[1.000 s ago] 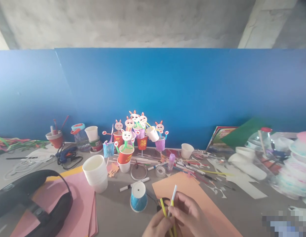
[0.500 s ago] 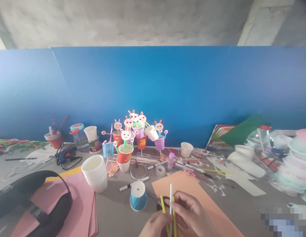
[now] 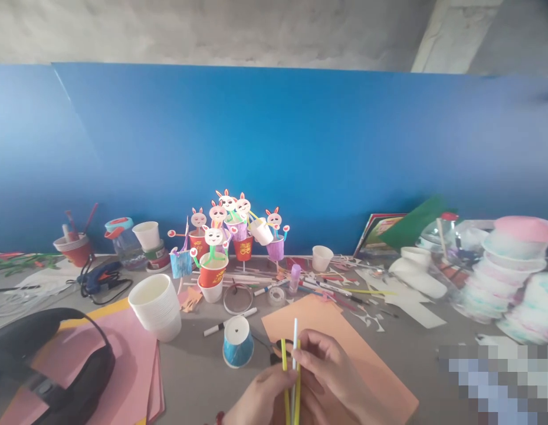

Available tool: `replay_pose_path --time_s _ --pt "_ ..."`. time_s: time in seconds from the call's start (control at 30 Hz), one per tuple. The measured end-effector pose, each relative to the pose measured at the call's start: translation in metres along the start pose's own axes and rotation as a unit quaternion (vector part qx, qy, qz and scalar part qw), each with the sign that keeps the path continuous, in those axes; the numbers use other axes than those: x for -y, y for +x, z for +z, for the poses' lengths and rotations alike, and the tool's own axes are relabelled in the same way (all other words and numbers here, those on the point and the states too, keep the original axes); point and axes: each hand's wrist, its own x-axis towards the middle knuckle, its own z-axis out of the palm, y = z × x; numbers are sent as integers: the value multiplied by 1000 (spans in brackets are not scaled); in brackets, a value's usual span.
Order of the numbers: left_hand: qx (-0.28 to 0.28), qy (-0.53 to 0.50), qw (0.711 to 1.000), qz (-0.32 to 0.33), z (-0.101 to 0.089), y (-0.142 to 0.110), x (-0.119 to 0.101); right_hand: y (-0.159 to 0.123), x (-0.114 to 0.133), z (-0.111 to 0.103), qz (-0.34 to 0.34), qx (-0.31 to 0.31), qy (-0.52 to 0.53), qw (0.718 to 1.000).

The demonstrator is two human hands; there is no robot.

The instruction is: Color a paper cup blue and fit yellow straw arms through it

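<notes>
Low in the head view, my left hand [image 3: 261,396] pinches a yellow straw-like stick [image 3: 284,357] and the lower part of a pale blue-white one [image 3: 295,336]. Close beside it, my right hand [image 3: 329,369] has its thumb and fingers closed on the pale stick and a second yellow stick [image 3: 298,378]. All three sticks stand roughly upright side by side; their lower ends run out of the frame. Just left of my hands, a blue-coloured paper cup [image 3: 238,345] sits upside down with a small hole in its base. Behind my fingers lie partly hidden scissors [image 3: 277,354].
An orange paper sheet [image 3: 309,319] lies under and right of my hands. Stacked white cups [image 3: 158,310], pink sheets [image 3: 132,366] and a black headset-like object [image 3: 94,372] are left. Rabbit-faced cup figures [image 3: 214,268], a tape roll [image 3: 277,296] and markers stand or lie behind. Stacked bowls [image 3: 499,289] stand right.
The view has shifted, so everything on the table sits further left and slightly higher. My hands keep hold of the same sticks, and more of my left wrist shows.
</notes>
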Motion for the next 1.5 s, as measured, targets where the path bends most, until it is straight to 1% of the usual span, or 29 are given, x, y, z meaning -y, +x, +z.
replay_pose_path --time_s 0.13,0.27,0.43,0.57,0.73,0.87,0.97,1.07,1.17,1.33,1.4,1.5 --pt "20 -39 999 -11 1 2 2 -1 0 3 8 3 4 1000" --pt "31 -49 998 -19 3 1 -1 -1 -1 5 -2 -4 3 1000" --pt "19 -54 998 -28 7 -5 -6 -1 -1 5 -12 -18 -2 1000" --pt "10 -56 998 -36 10 -6 -9 0 0 6 -12 -18 5 1000" --pt "15 -67 997 -38 10 -3 -5 -1 -1 11 2 -17 38 999" --pt "-5 -50 998 -38 5 -1 4 -1 -7 14 9 -25 58 998" --pt "-29 -57 998 -23 7 2 7 0 -11 12 10 -32 53 998" --pt "-49 -85 995 0 11 4 5 1 -10 9 11 -43 41 998" --pt "-55 -107 993 3 13 4 1 2 -7 6 11 -49 33 998" --pt "-87 -127 988 2 14 3 -3 2 -2 8 25 -53 34 998" --pt "-91 -131 987 2 16 3 -5 1 -1 9 35 -46 32 998" --pt "-82 -132 988 11 20 3 -8 -1 1 10 51 -39 29 997"
